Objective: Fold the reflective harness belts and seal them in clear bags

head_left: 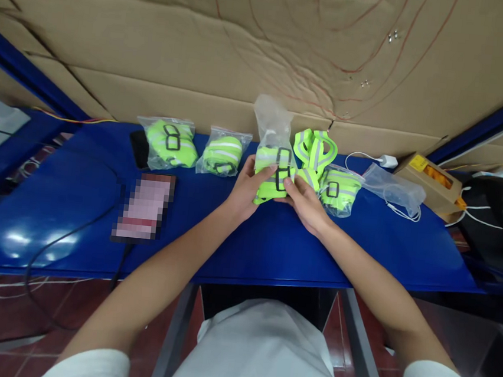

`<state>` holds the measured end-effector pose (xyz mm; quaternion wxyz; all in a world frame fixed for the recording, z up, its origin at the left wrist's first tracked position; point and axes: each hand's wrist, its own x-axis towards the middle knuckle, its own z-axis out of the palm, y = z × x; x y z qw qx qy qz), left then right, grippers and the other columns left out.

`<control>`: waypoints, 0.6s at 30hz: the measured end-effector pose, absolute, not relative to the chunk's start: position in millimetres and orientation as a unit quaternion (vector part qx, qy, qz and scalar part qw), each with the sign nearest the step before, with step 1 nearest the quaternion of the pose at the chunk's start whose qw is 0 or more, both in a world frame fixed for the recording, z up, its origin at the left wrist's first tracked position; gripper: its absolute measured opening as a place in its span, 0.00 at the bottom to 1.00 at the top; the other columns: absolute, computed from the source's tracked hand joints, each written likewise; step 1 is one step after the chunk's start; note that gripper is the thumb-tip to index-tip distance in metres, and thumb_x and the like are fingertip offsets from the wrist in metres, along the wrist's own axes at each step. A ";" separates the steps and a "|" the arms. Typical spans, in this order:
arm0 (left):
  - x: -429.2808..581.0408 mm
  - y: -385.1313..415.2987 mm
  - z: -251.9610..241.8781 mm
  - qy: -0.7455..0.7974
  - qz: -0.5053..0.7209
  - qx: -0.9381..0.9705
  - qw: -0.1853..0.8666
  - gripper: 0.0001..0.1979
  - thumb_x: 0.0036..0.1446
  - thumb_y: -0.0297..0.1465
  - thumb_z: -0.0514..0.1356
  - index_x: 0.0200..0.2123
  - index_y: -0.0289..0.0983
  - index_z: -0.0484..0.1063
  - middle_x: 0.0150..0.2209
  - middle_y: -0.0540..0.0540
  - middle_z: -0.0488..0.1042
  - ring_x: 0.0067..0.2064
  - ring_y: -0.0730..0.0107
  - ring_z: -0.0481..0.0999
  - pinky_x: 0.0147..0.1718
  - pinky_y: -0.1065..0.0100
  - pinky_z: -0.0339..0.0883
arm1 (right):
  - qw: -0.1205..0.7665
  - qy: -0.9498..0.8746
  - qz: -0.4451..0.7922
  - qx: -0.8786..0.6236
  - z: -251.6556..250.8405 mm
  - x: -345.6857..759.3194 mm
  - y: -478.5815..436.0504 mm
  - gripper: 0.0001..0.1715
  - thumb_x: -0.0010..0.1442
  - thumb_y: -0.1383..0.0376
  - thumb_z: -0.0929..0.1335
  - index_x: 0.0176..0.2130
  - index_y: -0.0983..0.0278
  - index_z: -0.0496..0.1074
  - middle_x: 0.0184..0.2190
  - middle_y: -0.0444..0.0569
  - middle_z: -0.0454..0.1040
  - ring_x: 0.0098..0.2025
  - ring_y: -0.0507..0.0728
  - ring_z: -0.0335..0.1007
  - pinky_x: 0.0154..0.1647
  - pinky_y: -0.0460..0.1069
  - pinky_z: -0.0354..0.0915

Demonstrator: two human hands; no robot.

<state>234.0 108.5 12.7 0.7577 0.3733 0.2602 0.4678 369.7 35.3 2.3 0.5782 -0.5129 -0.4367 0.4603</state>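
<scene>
Between both hands I hold a folded neon-yellow reflective strap (264, 188) with grey stripes and black buckles. My left hand (250, 187) grips its left side, thumb on top. On the right edge, by the buckle, my right hand (302, 200) is closed with its thumb pressed on the strap. An open clear plastic bag (273, 119) stands just behind, partly overlapping the bundle; whether any strap is inside it I cannot tell. A loose looped reflective strap (315, 150) lies behind my right hand. A bagged strap (340, 190) rests right of that hand.
Two more bagged straps, one at left (173, 144) and one nearer the middle (223, 153), lie on the blue table (227, 251). A phone with a blurred screen (145, 208) is at left, its cable trailing. At right are an empty plastic bag (394, 187), a white charger (387, 161) and a cardboard box (430, 185).
</scene>
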 end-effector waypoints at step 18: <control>227.3 109.5 17.0 0.203 0.412 0.421 0.782 0.28 0.50 0.50 0.74 0.45 0.37 0.76 0.46 0.41 0.82 0.52 0.51 0.81 0.47 0.59 0.77 | 0.583 -0.439 0.482 -0.486 5.4 375.2 36.6 0.31 0.52 0.46 0.79 0.49 0.56 0.72 0.40 0.43 0.77 0.38 0.53 0.73 0.34 0.48 0.74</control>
